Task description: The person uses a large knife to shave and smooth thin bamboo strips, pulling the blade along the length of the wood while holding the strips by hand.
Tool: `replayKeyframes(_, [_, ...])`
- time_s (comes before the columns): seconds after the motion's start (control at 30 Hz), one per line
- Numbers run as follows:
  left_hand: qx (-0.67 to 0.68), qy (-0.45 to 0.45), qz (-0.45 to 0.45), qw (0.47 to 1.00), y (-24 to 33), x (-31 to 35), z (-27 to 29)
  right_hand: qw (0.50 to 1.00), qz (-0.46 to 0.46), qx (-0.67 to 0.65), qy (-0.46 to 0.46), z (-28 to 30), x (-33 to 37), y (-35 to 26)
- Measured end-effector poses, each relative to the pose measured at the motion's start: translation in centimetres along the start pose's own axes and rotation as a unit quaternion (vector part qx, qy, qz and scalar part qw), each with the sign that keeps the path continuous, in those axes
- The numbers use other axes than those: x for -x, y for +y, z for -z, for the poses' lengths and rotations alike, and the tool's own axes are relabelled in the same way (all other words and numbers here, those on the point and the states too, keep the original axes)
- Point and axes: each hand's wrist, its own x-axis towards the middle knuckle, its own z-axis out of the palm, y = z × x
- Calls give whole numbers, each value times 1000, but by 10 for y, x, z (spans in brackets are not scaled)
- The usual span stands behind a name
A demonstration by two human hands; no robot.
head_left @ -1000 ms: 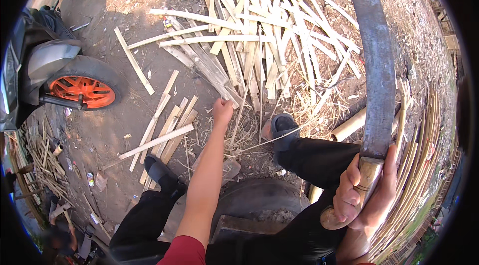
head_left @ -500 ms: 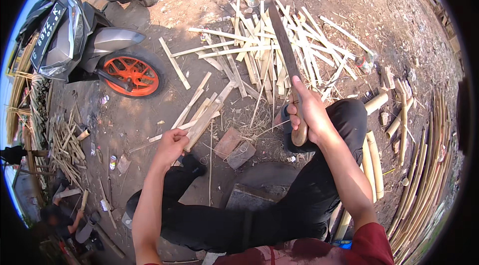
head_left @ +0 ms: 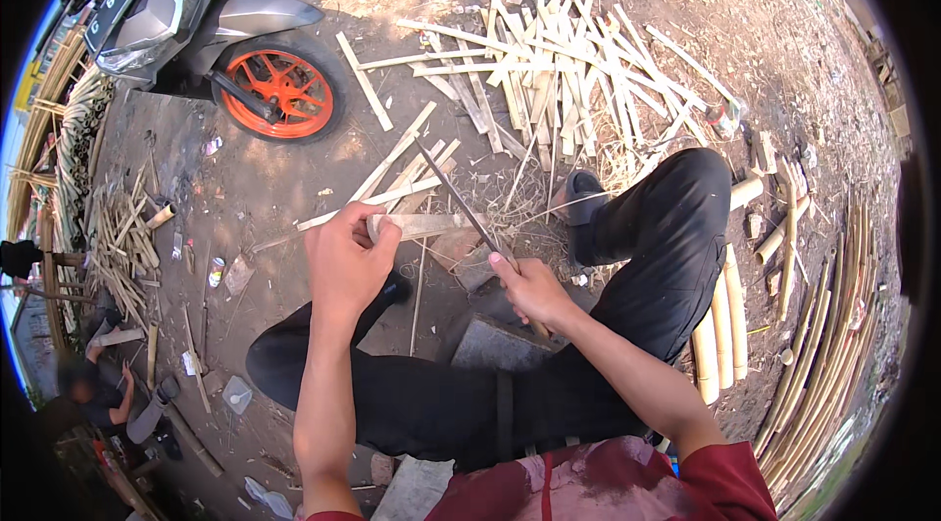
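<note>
My left hand (head_left: 351,251) is closed on one end of a flat bamboo slat (head_left: 431,225), which lies roughly level and points to the right. My right hand (head_left: 534,294) grips the wooden handle of a machete (head_left: 454,190). Its long dark blade slants up to the left and crosses in front of the slat; whether the two touch I cannot tell. Just beyond my left hand lie a few more bamboo strips (head_left: 397,153) on the ground.
A big heap of split bamboo strips (head_left: 549,80) lies ahead. Bricks (head_left: 461,261) sit between my legs. A motorcycle with an orange front wheel (head_left: 279,95) stands at the far left, and long bamboo poles (head_left: 823,354) lie at right. Another person (head_left: 103,389) sits at lower left.
The raised machete has come down and to the left, towards the slat. My left hand has swung the slat from slanting away to nearly level. The whole view has shifted slightly.
</note>
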Motion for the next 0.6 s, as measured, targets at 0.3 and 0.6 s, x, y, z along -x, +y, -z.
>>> replayKeyframes(0.3, [277, 153, -166, 934, -78, -68, -95, 998, -10, 54, 20, -13, -15, 15])
replayKeyframes(0.6, [496, 206, 11, 844, -2, -75, -72, 999, 30, -6, 45, -3, -29, 4])
